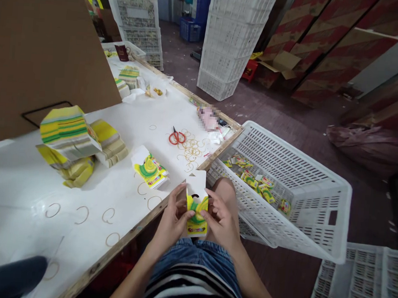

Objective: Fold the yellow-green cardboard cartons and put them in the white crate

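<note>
Between my two hands, over my lap, is a yellow and green printed carton (195, 228) with its white flap standing up at the far end. My left hand (173, 217) grips its left edge, thumb on the front. On the right edge my right hand (224, 219) pinches it the same way. A small pile of flat cartons (150, 168) lies on the white table (87, 236) to the left of my hands. Farther left are bundled stacks of cartons (67, 130). Loose rubber bands (192, 151) are heaped beside red-handled scissors (177, 137).
To my right a white plastic crate (306, 174) holds several small yellow packs (259, 187). More crates (232, 42) are stacked beyond the table. A large brown board (45, 52) stands at the left. A dark tube (16, 274) lies at the near left, and a cup (121, 53) stands far back.
</note>
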`<state>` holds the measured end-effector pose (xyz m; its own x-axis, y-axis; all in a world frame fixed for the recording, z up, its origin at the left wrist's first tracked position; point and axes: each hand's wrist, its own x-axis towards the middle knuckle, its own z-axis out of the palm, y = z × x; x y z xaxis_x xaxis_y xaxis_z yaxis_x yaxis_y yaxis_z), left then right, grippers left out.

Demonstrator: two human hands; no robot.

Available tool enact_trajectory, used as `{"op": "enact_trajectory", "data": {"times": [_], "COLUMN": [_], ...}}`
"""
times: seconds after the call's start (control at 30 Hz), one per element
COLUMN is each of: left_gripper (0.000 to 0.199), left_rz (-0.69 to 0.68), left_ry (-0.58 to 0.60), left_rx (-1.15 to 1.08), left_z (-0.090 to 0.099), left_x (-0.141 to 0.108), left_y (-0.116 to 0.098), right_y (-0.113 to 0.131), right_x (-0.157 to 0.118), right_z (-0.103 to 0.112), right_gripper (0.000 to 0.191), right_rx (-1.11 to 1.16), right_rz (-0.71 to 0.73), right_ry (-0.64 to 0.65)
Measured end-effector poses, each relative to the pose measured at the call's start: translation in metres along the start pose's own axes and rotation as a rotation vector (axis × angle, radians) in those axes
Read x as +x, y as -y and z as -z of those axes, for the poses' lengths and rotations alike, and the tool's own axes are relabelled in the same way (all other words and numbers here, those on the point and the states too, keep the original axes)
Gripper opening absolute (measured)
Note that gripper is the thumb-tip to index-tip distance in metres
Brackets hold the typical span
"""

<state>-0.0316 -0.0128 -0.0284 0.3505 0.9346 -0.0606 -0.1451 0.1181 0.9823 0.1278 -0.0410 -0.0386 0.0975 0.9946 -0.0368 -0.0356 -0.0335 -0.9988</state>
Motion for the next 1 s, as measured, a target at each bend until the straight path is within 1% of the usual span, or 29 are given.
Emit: {"op": "enact_trajectory", "data": {"times": [0.07,0.13,0.2,0.27,0.33,0.43,0.47,0.5,0.53,0.6,0.63,0.67,0.73,0.8,0.83,0.9,1.0], "left_gripper": [0.055,0.044,0.037,0.037,0.046,0.075,0.079,0.077,0.071,0.055,0.05,0.047,0.046,0.045,0.045,0.044,0.045], "left_rz": [0.041,0.085,0.127,0.156,0.159,0.152,0.157,0.162,0.16,0.138,0.12,0.106,0.086,0.07,0.063,0.059,0.077], "left_ry": [0.108,0.17,0.184,0.2,0.214,0.22,0.228,0.238,0.24,0.213,0.187,0.162,0.123,0.096,0.091,0.104,0.146], "left_rx": [-0.026,-0.041,-0.06,-0.093,-0.134,-0.177,-0.171,-0.152,-0.124,-0.067,-0.041,-0.015,0.04,0.086,0.101,0.11,0.065], "left_z": [0.004,0.006,0.007,0.006,0.004,0.002,0.002,0.002,0.003,0.003,0.004,0.004,0.003,0.002,0.001,0.0,-0.001], "left_x": [-0.001,-0.002,-0.004,-0.005,-0.006,-0.005,-0.005,-0.004,-0.003,-0.002,-0.001,-0.001,-0.001,-0.001,-0.001,-0.001,0.0], "left_y": [-0.004,-0.006,-0.006,-0.004,-0.002,-0.001,0.0,0.0,0.0,0.001,0.001,0.002,0.003,0.003,0.003,0.001,-0.005], "right_y": [0.003,0.005,0.007,0.008,0.008,0.004,0.003,0.002,0.001,0.002,0.003,0.004,0.007,0.009,0.009,0.01,0.009], "right_x": [0.001,0.002,0.002,0.002,0.002,0.002,0.002,0.002,0.003,0.003,0.003,0.004,0.003,0.003,0.003,0.003,0.004], "right_z": [0.005,0.01,0.013,0.015,0.014,0.01,0.009,0.009,0.009,0.012,0.014,0.016,0.019,0.019,0.018,0.015,0.009], "right_gripper": [0.039,0.025,0.023,0.028,0.031,0.019,0.024,0.031,0.033,0.027,0.027,0.03,0.032,0.029,0.031,0.034,0.027], "right_rx": [-0.013,-0.039,-0.091,-0.141,-0.164,-0.099,-0.062,-0.034,-0.028,-0.084,-0.12,-0.146,-0.158,-0.146,-0.152,-0.197,-0.314], "right_rz": [0.005,0.015,0.028,0.055,0.094,0.106,0.095,0.089,0.096,0.152,0.186,0.205,0.162,0.053,0.002,-0.052,-0.054], "right_ry": [0.062,0.089,0.101,0.099,0.076,-0.031,-0.071,-0.102,-0.118,-0.101,-0.085,-0.06,0.004,0.075,0.1,0.104,0.049]}}
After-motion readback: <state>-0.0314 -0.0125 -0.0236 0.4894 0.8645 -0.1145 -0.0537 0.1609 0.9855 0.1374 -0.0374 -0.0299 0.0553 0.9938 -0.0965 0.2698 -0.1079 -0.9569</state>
